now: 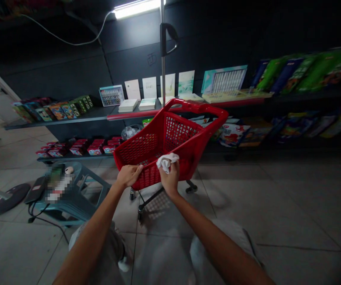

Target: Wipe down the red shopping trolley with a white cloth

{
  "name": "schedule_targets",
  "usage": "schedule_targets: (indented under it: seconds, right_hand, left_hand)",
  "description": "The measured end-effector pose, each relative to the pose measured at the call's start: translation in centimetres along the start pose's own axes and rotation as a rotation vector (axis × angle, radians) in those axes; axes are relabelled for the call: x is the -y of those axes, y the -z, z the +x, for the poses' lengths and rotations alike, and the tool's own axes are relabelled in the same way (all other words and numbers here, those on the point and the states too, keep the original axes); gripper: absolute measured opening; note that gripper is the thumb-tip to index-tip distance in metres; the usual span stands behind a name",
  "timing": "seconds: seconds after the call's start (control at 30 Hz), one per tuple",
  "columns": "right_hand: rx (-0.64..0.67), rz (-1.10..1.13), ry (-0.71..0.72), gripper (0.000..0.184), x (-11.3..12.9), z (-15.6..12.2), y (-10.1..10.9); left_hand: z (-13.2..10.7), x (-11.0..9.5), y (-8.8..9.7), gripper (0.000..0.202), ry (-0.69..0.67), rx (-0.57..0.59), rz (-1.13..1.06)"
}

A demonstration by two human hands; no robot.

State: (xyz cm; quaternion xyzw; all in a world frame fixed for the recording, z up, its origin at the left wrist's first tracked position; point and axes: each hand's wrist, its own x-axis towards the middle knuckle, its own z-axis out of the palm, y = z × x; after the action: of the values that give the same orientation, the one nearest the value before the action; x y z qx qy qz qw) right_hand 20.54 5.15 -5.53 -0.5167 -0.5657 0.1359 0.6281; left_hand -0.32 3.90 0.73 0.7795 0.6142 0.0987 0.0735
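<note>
Red cart (151, 176) is set on the floor (277, 206) in the middle | its near left edge is gripped by the bent left hand (129, 175) | white cloth (166, 160) is bunched in the curled right hand (170, 178), by the cart's near side | stools (81, 174) are stacked at left | books (128, 105) are set on the far shelf (94, 114)
</note>
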Motion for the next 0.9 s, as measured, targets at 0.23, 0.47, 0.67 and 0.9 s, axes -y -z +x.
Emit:
schedule_targets:
  seconds: [0.23, 0.47, 0.67, 0.9]
  right_hand:
    - [0.591, -0.001, 0.285, 0.047, 2.5, -5.4, -2.1]
    - [0.813, -0.414, 0.639, 0.033, -0.8, -1.1, 0.3]
    - [0.377, -0.539, 0.241, 0.040, -7.3, 7.0, 8.7]
    - [-0.130, -0.175, -0.405, 0.067, -13.2, 10.2, 9.8]
  left_hand:
    - [0.1, 0.3, -0.3, 0.073, -0.042, 0.011, -0.034]
    - [0.4, 1.1, 0.1, 0.077, -0.037, -0.032, -0.016]
    - [0.4, 1.2, 0.4, 0.073, -0.076, -0.056, -0.043]
    - [0.4, 0.4, -0.2, 0.069, -0.121, -0.074, -0.036]
